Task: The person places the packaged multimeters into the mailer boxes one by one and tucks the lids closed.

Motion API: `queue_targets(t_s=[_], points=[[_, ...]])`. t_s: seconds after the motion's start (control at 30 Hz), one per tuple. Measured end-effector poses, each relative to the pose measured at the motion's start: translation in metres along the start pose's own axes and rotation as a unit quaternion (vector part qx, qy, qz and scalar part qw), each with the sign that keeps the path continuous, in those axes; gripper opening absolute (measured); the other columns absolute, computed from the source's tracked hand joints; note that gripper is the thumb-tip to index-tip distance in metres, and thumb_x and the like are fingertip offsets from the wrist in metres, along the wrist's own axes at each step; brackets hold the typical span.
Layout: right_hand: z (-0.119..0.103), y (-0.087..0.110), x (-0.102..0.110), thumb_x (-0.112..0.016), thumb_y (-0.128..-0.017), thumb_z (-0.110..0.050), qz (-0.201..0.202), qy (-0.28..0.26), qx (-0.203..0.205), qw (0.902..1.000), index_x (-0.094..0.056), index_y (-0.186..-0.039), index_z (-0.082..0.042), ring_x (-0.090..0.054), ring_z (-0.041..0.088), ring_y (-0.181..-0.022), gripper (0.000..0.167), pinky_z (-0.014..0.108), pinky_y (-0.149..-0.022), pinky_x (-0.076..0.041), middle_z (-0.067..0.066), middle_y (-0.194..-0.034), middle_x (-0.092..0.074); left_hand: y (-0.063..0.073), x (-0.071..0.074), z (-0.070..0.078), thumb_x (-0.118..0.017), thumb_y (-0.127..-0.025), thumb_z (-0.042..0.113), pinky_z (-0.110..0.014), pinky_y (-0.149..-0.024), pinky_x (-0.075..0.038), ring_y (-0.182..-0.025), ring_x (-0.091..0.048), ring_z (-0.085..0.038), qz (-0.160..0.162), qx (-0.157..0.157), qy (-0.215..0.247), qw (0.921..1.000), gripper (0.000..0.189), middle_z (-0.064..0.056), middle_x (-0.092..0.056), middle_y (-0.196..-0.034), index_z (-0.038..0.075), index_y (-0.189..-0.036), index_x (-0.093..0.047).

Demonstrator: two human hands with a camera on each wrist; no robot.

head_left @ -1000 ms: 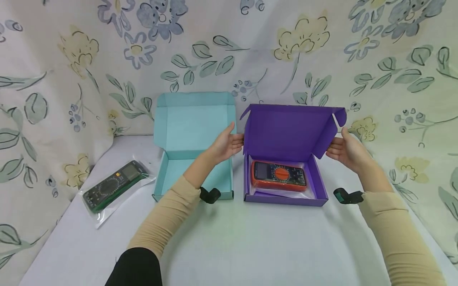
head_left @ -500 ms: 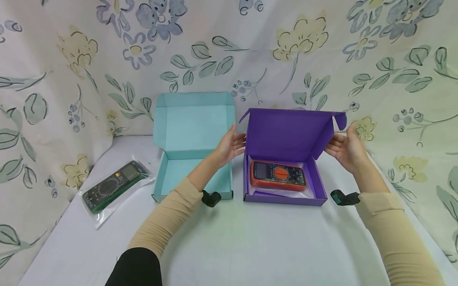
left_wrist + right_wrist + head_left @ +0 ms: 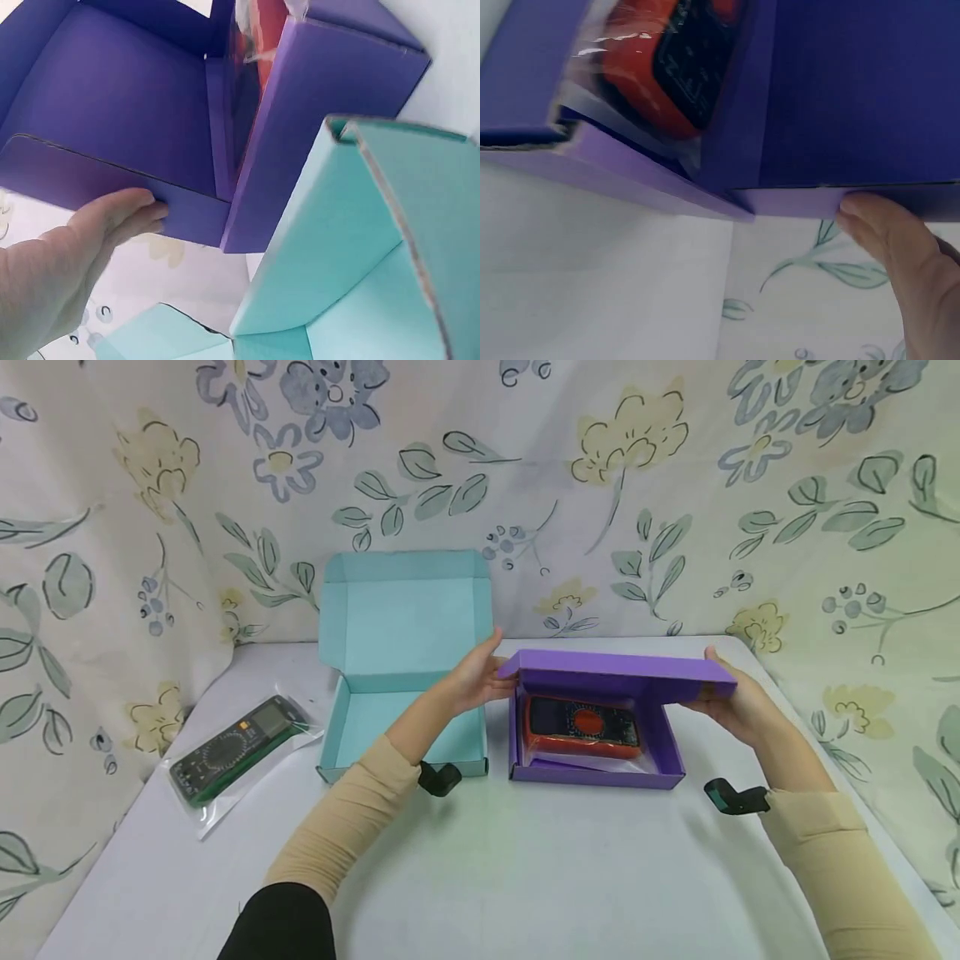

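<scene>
A purple cardboard box [image 3: 596, 777] holds an orange-and-black multimeter [image 3: 585, 720] in a clear plastic bag. Its lid [image 3: 615, 666] stands partly lowered, tilted forward over the box. My left hand [image 3: 474, 681] touches the lid's left side flap; in the left wrist view its fingers [image 3: 131, 210] lie straight against the flap's outer face. On the other side, my right hand [image 3: 738, 706] has its fingers against the right flap, and the right wrist view shows the fingertips [image 3: 859, 210] at that flap's edge. The lid shades the upper part of the multimeter in the head view.
Left of the purple box stands a turquoise box [image 3: 408, 627] with its lid raised; my left forearm crosses in front of it. Farther left, a green-and-black multimeter [image 3: 232, 747] in a clear bag lies on the white table [image 3: 525, 877]. A floral curtain [image 3: 555, 485] hangs behind.
The purple lid has swung forward and down from nearly upright, with both hands at its sides. The right hand has come slightly lower with it. The boxes and multimeters have stayed put.
</scene>
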State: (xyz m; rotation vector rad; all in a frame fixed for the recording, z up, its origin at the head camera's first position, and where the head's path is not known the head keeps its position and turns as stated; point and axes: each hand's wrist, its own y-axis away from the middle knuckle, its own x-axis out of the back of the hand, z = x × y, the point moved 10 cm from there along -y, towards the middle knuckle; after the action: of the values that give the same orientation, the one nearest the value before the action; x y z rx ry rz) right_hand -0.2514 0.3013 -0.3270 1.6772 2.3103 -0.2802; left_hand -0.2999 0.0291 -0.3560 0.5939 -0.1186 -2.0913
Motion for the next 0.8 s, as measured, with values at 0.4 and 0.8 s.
queue_targets(t_s=[0.4,0.8], points=[[0.045,0.018,0.017,-0.027,-0.106,-0.043,0.033,0.253,-0.148,0.9555,-0.006,-0.149,0.013,-0.057,-0.006,-0.096,0.074,0.018,-0.083,-0.050,-0.012,-0.120,-0.056,0.010,-0.003,-0.026,-0.023,-0.105,0.049,-0.040,-0.119,-0.014,-0.146,-0.011,-0.039,-0.015,0.040,-0.011,0.9990,0.079,-0.032,-0.006,-0.156,-0.015,-0.148,-0.007],[0.064,0.030,0.019,-0.018,-0.103,-0.054,0.036,0.248,-0.120,0.9607,-0.001,-0.151,0.007,-0.045,-0.004,-0.120,0.080,0.011,-0.089,-0.045,0.032,-0.155,-0.001,0.012,-0.003,-0.046,-0.027,-0.105,0.046,-0.040,-0.120,-0.009,-0.147,-0.002,-0.038,0.029,0.004,0.134,0.9905,0.078,-0.030,0.000,-0.157,-0.014,-0.149,-0.004]])
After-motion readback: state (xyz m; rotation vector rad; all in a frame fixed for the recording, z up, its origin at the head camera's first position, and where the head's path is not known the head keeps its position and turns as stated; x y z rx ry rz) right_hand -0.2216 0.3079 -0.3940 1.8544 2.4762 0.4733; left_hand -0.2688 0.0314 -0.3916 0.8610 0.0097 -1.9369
